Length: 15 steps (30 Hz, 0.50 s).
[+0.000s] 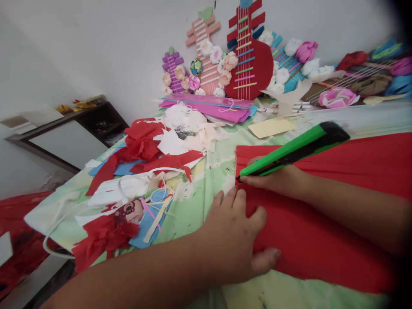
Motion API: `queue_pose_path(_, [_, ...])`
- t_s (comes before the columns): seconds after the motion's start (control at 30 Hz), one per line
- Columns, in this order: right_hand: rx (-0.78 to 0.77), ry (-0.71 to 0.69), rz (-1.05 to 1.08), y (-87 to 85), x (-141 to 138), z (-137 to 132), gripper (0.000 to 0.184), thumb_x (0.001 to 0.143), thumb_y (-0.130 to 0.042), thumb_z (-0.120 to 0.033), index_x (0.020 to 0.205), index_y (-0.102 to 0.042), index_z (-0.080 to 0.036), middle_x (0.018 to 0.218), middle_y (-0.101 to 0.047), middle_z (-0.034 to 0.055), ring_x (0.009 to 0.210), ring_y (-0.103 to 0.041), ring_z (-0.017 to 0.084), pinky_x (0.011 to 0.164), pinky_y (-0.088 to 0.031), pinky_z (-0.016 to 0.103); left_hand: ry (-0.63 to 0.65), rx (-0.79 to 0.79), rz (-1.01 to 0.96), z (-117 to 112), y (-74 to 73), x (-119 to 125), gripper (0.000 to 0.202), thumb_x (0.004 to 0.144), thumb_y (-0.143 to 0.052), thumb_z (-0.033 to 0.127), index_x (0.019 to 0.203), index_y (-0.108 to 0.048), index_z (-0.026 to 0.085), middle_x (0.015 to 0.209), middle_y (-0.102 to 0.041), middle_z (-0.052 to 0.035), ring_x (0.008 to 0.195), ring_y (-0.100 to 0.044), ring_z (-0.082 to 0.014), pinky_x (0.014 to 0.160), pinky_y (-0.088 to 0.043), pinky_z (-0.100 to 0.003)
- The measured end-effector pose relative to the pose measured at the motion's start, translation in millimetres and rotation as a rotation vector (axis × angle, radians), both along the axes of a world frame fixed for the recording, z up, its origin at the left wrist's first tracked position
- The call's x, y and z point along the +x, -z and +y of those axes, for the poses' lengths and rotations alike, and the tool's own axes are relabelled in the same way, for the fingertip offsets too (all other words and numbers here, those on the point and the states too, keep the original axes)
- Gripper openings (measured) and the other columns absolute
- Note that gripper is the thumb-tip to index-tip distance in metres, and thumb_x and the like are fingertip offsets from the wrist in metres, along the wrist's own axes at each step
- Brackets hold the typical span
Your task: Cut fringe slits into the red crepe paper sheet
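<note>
A large sheet of red crepe paper (322, 231) covers the right of the table, with a fold line near its far side. My right hand (277, 182) grips a green and black utility knife (289, 150), its narrow dark tip down at the paper's left edge. The blade itself is hard to make out. My left hand (234, 231) lies palm down with fingers spread, partly on the table cover and partly on the red paper. Its fingertips are just below the knife tip.
Torn red paper scraps (143, 139), white string (182, 116) and a paper-wrapped roll (128, 211) litter the table's left. Along the wall stand a red paper guitar (262, 64) and other decorated instruments with paper flowers. A yellow card (272, 127) lies behind the red sheet.
</note>
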State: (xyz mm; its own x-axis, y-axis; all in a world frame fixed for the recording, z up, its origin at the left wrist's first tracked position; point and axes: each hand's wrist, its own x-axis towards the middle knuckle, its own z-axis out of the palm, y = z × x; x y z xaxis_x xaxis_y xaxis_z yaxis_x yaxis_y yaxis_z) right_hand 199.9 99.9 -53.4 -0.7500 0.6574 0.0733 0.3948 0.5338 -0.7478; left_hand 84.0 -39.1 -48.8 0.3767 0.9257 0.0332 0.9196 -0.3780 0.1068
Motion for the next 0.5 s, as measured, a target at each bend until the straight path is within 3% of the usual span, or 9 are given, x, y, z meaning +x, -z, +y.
queue_pose_path(0.2, [0.022, -0.049, -0.004, -0.5, -0.2, 1.5, 0.025, 0.071, -0.052, -0.04, 0.061, -0.052, -0.017, 0.061, -0.054, -0.0011, 0.059, -0.047, 0.01, 0.058, -0.038, 0.024, -0.005, -0.043, -0.014, -0.6, 0.7, 0.1, 0.062, 0.076, -0.038, 0.058, 0.118, -0.045, 0.013, 0.129, -0.033, -0.0279, 0.12, -0.027, -0.045, 0.089, -0.026, -0.062])
queue_pose_path(0.5, [0.029, -0.047, -0.038, -0.7, -1.7, 3.0, 0.022, 0.069, -0.055, -0.037, 0.06, -0.051, -0.018, 0.058, -0.053, -0.0027, 0.056, -0.045, 0.01, 0.055, -0.036, 0.023, -0.008, -0.032, -0.031, -1.0, -0.3, 0.3, 0.061, 0.075, -0.041, 0.057, 0.117, -0.046, 0.013, 0.129, -0.035, -0.026, 0.121, -0.025, -0.0451, 0.09, -0.025, -0.062])
